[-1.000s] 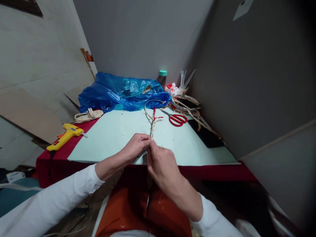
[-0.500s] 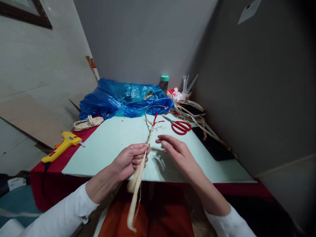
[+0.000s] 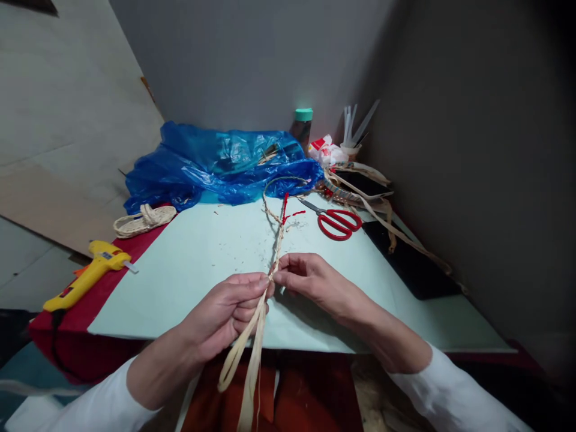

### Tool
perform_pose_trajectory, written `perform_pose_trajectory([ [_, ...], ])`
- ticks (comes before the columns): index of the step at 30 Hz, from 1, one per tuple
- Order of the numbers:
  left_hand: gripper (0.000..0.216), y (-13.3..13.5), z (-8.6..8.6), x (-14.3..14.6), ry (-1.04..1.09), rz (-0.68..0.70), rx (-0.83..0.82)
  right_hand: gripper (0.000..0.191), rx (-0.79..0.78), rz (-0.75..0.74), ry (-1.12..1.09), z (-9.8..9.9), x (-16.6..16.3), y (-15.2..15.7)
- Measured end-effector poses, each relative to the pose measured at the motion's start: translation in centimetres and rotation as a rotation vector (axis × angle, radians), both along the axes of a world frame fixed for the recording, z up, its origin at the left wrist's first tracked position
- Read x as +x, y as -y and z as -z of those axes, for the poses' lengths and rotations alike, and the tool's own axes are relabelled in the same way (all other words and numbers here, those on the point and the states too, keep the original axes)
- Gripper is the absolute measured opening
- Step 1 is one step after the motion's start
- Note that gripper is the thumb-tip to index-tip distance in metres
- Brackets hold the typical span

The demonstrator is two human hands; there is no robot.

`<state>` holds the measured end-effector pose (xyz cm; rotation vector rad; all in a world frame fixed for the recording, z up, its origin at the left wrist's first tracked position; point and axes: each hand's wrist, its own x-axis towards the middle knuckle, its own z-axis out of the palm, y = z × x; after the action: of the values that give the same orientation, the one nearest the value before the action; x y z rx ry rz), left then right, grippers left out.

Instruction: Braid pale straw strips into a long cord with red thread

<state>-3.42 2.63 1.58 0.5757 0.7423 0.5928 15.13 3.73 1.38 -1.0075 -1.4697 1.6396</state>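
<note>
A thin braid of pale plant fibre (image 3: 278,243) runs from the middle of the table towards me, with a red tie (image 3: 285,208) near its far end. My left hand (image 3: 236,309) pinches the braid at its near end between thumb and fingers. Loose flat fibre strands (image 3: 252,366) hang from that grip over the table's front edge, one folded in a loop. My right hand (image 3: 306,281) is closed at the same spot, thumb and forefinger pinching the braid just beside the left fingertips. Its other fingers are curled and partly hidden.
Red-handled scissors (image 3: 338,223) lie right of the braid, near a black flat object (image 3: 411,264) and fibre strips. A yellow glue gun (image 3: 87,275) and a small woven sandal (image 3: 143,221) are at the left. A blue plastic bag (image 3: 211,168) and a green-lidded jar (image 3: 303,125) stand behind.
My right hand has come in from the right, closing its fingers on the braid beside my left hand. The loose strands have shifted and one now forms a loop. The view has tilted down.
</note>
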Motion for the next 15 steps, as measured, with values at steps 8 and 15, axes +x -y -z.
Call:
perform_pose_trajectory([
  [8, 0.021, 0.4, 0.4, 0.5, -0.204, 0.051, 0.183, 0.010, 0.201, 0.109, 0.427, -0.7, -0.2, 1.0],
  [15, 0.028, 0.6, 0.0, 0.8, -0.593, 0.074, 0.564, 0.020, 0.800, 0.164, 0.728, -0.1, 0.4, 2.2],
])
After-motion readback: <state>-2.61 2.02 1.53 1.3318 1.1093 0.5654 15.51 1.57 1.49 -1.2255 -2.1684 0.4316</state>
